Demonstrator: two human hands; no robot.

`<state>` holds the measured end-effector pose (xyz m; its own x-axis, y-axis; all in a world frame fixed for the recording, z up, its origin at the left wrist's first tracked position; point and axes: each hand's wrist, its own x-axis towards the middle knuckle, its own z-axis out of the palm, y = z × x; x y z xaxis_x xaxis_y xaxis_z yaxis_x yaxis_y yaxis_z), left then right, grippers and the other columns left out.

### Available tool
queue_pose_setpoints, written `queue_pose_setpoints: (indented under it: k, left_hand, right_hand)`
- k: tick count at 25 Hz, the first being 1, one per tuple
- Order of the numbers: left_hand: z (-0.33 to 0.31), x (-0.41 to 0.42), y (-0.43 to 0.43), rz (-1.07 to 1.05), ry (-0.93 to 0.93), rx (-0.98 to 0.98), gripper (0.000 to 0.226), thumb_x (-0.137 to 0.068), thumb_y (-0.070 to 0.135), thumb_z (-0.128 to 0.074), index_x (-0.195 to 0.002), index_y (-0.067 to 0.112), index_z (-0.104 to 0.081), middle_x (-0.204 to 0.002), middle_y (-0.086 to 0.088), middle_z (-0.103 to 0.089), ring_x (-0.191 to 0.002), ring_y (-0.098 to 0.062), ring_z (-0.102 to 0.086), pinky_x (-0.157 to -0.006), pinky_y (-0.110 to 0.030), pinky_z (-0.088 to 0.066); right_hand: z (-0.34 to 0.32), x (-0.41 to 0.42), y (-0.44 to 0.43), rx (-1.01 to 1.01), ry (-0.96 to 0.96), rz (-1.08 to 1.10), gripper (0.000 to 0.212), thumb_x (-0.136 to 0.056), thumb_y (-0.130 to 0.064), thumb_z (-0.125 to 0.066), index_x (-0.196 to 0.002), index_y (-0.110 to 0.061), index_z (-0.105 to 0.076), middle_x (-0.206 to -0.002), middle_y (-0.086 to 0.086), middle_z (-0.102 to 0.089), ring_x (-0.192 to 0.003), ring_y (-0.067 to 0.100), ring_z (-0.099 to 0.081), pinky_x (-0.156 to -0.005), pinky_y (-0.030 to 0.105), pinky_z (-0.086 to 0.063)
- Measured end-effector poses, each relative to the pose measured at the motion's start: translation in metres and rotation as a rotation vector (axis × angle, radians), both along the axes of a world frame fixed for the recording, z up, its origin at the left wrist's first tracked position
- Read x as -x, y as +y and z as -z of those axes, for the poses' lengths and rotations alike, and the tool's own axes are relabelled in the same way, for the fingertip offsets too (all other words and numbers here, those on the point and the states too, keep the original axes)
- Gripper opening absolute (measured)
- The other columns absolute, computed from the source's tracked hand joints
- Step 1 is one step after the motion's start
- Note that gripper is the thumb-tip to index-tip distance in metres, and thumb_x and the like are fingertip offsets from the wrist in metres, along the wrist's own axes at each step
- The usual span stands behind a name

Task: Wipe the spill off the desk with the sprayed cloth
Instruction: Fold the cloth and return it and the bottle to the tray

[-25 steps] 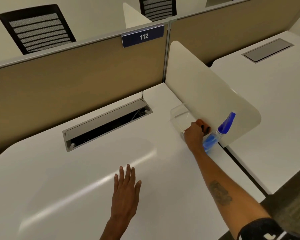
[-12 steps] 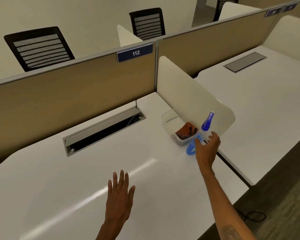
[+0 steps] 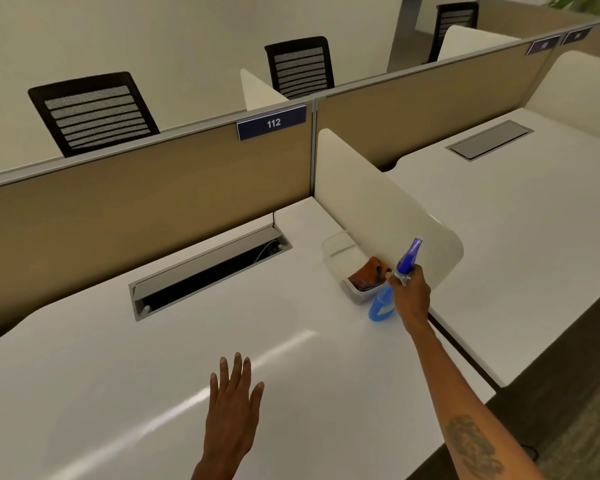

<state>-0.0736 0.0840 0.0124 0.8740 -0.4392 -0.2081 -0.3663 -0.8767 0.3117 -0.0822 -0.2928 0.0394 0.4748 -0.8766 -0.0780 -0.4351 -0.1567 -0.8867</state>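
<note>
An orange cloth (image 3: pixel 369 270) lies in a clear plastic bin (image 3: pixel 336 252) at the right side of the white desk (image 3: pixel 153 358), against the side divider. Just in front of the bin stands a blue spray bottle (image 3: pixel 381 306) with a blue nozzle. My right hand (image 3: pixel 411 296) is wrapped around the bottle's neck. My left hand (image 3: pixel 234 400) lies flat on the desk near the front, fingers spread, holding nothing. I cannot make out a spill on the glossy desk top.
A grey cable tray (image 3: pixel 208 271) is set into the desk at the back. A tan partition (image 3: pixel 136 202) labelled 112 runs behind, and a white divider (image 3: pixel 378 209) bounds the right side. Another desk (image 3: pixel 516 220) lies beyond it. Black chairs (image 3: pixel 90 112) stand behind the partition.
My right hand left the cloth in the bin, moved to the spray bottle and closed around its neck. The view tilted up and left. My left hand stayed flat.
</note>
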Motion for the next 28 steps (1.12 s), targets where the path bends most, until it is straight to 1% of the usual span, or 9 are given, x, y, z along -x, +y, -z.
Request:
queue_pose_setpoints:
  k: [2,5,7,9,13,15,17,21,28]
  left_hand:
    - [0.000,-0.001,-0.002,0.002,-0.019,0.009,0.116,-0.066,0.074,0.036,-0.158,0.015,-0.002,-0.162,0.004,0.013,-0.147,-0.019,0.026,-0.110,-0.022,0.031]
    - [-0.006,-0.004,-0.005,-0.006,-0.032,-0.006,0.070,-0.100,0.054,-0.005,-0.158,0.015,-0.003,-0.165,0.002,0.010,-0.146,-0.017,0.027,-0.111,-0.023,0.030]
    - [-0.007,-0.006,-0.007,-0.021,-0.015,0.015,0.061,-0.106,0.042,-0.023,-0.158,0.015,-0.005,-0.168,0.000,0.005,-0.146,-0.017,0.027,-0.110,-0.022,0.031]
    - [-0.007,-0.009,-0.009,-0.016,-0.018,0.034,0.061,-0.107,0.040,-0.027,-0.158,0.014,-0.007,-0.168,0.000,0.003,-0.147,-0.017,0.025,-0.109,-0.020,0.031]
    - [-0.005,-0.013,-0.016,-0.004,-0.029,0.025,0.064,-0.103,0.049,-0.012,-0.158,0.016,-0.006,-0.168,0.000,0.004,-0.148,-0.017,0.025,-0.110,-0.021,0.030]
    - [-0.004,-0.016,-0.018,0.000,-0.015,0.044,0.090,-0.088,0.067,0.013,-0.158,0.015,-0.007,-0.166,0.001,0.006,-0.149,-0.020,0.022,-0.111,-0.022,0.030]
    - [-0.001,-0.021,-0.018,-0.011,-0.012,0.059,0.114,-0.071,0.074,0.033,-0.158,0.013,-0.009,-0.165,0.000,0.005,-0.150,-0.024,0.019,-0.111,-0.022,0.029]
    - [0.000,-0.030,-0.019,-0.033,-0.022,0.033,0.120,-0.065,0.074,0.039,-0.157,0.013,-0.006,-0.166,-0.002,0.005,-0.149,-0.024,0.021,-0.110,-0.021,0.031]
    - [0.008,-0.043,-0.023,-0.029,-0.023,-0.040,0.118,-0.063,0.068,0.045,-0.158,0.014,0.000,-0.166,-0.001,0.010,-0.147,-0.022,0.026,-0.111,-0.024,0.031]
  right_hand:
    - [-0.003,0.000,0.004,0.046,0.015,0.011,0.042,-0.091,-0.012,-0.069,-0.128,-0.001,-0.052,-0.124,0.021,-0.065,-0.114,0.036,-0.062,-0.095,0.042,-0.051]
    - [-0.019,0.000,0.008,0.111,0.041,-0.007,0.039,-0.092,-0.013,-0.068,-0.126,-0.001,-0.053,-0.122,0.020,-0.065,-0.113,0.036,-0.063,-0.094,0.044,-0.050]
    - [-0.038,-0.004,0.006,0.164,0.065,-0.020,0.037,-0.092,-0.015,-0.068,-0.124,-0.002,-0.054,-0.119,0.019,-0.066,-0.110,0.035,-0.064,-0.094,0.044,-0.050]
    - [-0.063,-0.010,0.004,0.212,0.061,-0.024,0.036,-0.091,-0.018,-0.069,-0.121,-0.004,-0.055,-0.116,0.017,-0.068,-0.107,0.033,-0.065,-0.094,0.043,-0.050]
    - [-0.111,-0.028,-0.002,0.263,-0.006,-0.053,0.039,-0.090,-0.024,-0.071,-0.120,-0.005,-0.056,-0.115,0.014,-0.069,-0.106,0.029,-0.065,-0.092,0.040,-0.049]
    - [-0.124,-0.040,-0.005,0.242,-0.061,-0.073,0.042,-0.090,-0.024,-0.071,-0.123,-0.005,-0.055,-0.118,0.014,-0.068,-0.108,0.027,-0.064,-0.091,0.035,-0.048]
    - [-0.127,-0.056,-0.008,0.200,-0.102,-0.108,0.043,-0.090,-0.023,-0.071,-0.125,-0.004,-0.055,-0.120,0.013,-0.067,-0.110,0.026,-0.063,-0.091,0.031,-0.046]
    - [-0.108,-0.093,-0.012,0.117,-0.127,-0.162,0.044,-0.091,-0.021,-0.071,-0.127,-0.003,-0.054,-0.124,0.015,-0.065,-0.114,0.027,-0.063,-0.099,0.039,-0.050]
    - [-0.059,-0.141,-0.021,0.088,-0.073,-0.179,0.044,-0.090,-0.021,-0.072,-0.126,-0.002,-0.055,-0.124,0.016,-0.066,-0.113,0.030,-0.063,-0.100,0.042,-0.051]
